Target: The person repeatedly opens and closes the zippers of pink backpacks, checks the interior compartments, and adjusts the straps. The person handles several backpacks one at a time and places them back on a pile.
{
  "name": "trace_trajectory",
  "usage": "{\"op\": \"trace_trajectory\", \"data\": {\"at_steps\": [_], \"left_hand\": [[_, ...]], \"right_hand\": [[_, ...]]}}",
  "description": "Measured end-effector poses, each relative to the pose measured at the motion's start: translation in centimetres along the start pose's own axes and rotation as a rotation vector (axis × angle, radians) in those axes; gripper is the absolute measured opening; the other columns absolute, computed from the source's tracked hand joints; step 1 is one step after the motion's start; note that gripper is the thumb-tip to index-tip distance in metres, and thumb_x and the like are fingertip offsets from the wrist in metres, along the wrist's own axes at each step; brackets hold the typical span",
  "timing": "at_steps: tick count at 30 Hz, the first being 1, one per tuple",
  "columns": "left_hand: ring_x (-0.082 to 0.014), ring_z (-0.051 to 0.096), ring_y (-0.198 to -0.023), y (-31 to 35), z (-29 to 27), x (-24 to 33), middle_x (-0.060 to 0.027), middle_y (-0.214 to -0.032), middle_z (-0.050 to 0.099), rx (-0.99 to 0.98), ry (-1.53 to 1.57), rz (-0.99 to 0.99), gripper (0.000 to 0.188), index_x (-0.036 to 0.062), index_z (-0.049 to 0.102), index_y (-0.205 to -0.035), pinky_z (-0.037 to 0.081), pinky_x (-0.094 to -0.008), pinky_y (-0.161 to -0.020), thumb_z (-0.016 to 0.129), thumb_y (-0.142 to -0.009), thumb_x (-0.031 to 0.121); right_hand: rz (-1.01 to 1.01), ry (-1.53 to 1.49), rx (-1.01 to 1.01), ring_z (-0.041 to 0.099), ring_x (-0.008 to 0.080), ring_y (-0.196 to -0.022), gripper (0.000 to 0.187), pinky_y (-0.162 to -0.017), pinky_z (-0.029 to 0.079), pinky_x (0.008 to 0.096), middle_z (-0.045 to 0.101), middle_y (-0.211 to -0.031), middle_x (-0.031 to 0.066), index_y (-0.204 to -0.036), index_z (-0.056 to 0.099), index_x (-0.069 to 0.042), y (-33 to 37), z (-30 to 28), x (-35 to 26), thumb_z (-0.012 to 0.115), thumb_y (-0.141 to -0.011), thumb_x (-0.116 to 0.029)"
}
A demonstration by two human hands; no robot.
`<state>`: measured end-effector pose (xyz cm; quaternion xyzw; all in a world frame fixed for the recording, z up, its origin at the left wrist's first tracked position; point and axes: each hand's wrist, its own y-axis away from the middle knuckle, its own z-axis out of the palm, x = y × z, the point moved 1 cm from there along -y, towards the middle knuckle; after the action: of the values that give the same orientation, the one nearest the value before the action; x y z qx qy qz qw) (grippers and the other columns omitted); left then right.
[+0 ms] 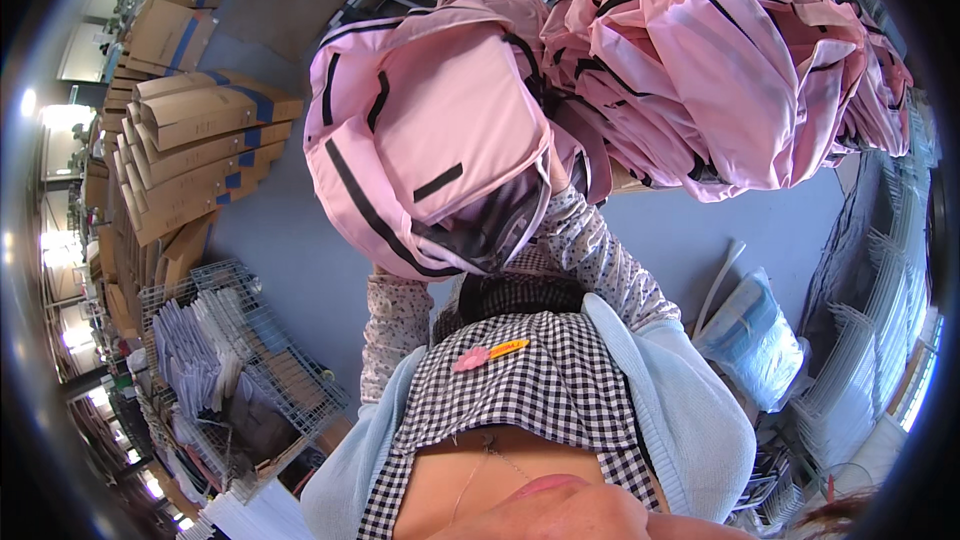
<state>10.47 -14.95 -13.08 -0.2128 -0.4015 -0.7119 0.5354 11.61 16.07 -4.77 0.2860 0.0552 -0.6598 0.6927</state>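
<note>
The right hand [557,174] touches one pink bag [455,120] beside one pink heap [715,70], the left hand is hidden, neither grip can be told, and print on the cartons [200,114] is illegible.

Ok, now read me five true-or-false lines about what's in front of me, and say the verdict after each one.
1. The pink bag has black strips on it. True.
2. The pile of pink fabric is to the left of that bag. False: it is to the right.
3. The right hand is at the bag's right side. True.
4. The wire basket on the left is empty. False: white folded items stand in it.
5. The person's cardigan is bright red. False: it is pale blue.
</note>
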Motion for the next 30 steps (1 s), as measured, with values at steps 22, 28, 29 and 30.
{"op": "trace_trajectory", "data": {"at_steps": [22,28,29,30], "left_hand": [[-0.0214,0.063,-0.060,5.1,-1.3,-9.5,-0.0143,-0.086,0.068,0.459,-0.551,-0.215,0.057,-0.0042,0.059,-0.116,0.044,-0.0315,-0.046,0.071,-0.085,0.043],[-0.0256,0.062,-0.104,3.2,-9.5,-8.9,-0.0056,-0.121,0.063,0.421,-0.673,-0.680,0.055,0.0156,0.048,-0.139,0.051,-0.0496,-0.078,0.063,-0.090,0.033],[-0.0257,0.058,-0.117,1.8,-11.4,-7.8,-0.0008,-0.132,0.059,0.478,-0.616,-0.597,0.055,0.0181,0.046,-0.142,0.049,-0.0528,-0.086,0.060,-0.090,0.031],[-0.0253,0.053,-0.123,0.2,-13.2,-6.1,-0.0007,-0.135,0.057,0.529,-0.516,-0.550,0.056,0.0177,0.045,-0.143,0.048,-0.0513,-0.090,0.060,-0.090,0.029]], "right_hand": [[0.283,2.153,0.192,0.068,0.0383,-0.100,0.059,-0.086,0.055,0.0476,0.065,-0.113,0.0287,-0.122,0.051,0.007,0.2,-4.8,2.2,0.065,-0.086,-0.038],[0.589,1.728,-0.164,0.067,0.0324,-0.092,0.075,-0.078,0.055,0.0422,0.069,-0.107,0.0170,-0.123,0.062,-0.006,-6.7,-12.4,-1.8,0.050,-0.087,-0.070],[0.616,1.469,0.258,0.069,0.0297,-0.079,0.081,-0.067,0.057,0.0425,0.070,-0.100,0.0145,-0.123,0.062,-0.007,-8.4,-15.5,-3.1,0.051,-0.083,-0.078],[0.425,1.189,0.329,0.066,0.0261,-0.070,0.078,-0.057,0.053,0.0379,0.068,-0.094,0.0121,-0.117,0.064,-0.010,-9.2,-17.7,-4.0,0.054,-0.081,-0.079]]}}
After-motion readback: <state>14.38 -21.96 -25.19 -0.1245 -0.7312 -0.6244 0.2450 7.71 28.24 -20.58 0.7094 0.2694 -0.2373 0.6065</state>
